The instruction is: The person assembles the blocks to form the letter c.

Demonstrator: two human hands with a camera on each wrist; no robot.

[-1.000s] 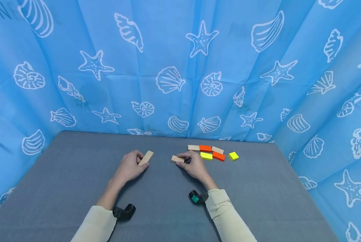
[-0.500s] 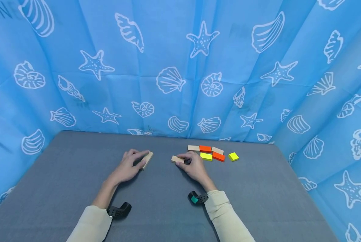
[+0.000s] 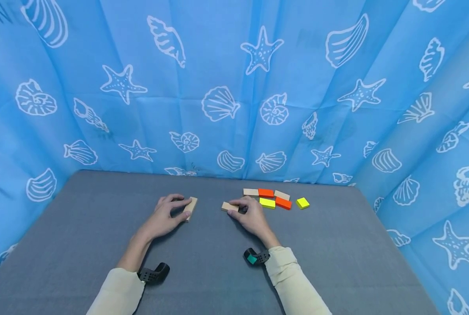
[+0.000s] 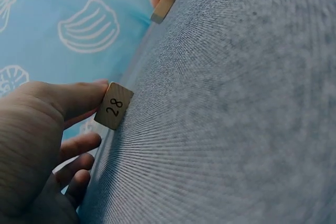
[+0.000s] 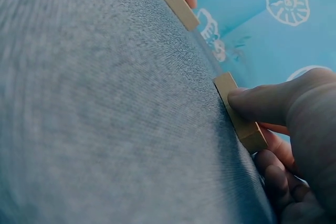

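On the left of the head view, my left hand [image 3: 164, 219] holds a plain wooden block [image 3: 192, 206] by its left side, thumb and index finger on it. The block lies at a slant on the grey cloth. Its near end carries the number 28, readable on the block [image 4: 114, 106] in the left wrist view. My right hand [image 3: 255, 215] pinches a second plain wooden block [image 3: 228, 206] between thumb and fingers, low on the cloth. In the right wrist view the thumb presses on the long side of that block [image 5: 242, 121]. A gap separates the two blocks.
Just right of my right hand lie two plain blocks [image 3: 251, 192], two orange blocks [image 3: 265, 193] and a yellow block [image 3: 267, 203], close together. Another yellow block [image 3: 303, 203] lies apart further right. A blue shell-print curtain [image 3: 234, 144] hangs behind the grey table [image 3: 328, 245].
The block in my left hand was tilted up and now lies flat on the cloth. My left fingers shifted to its left side. The right hand and its block have stayed put.
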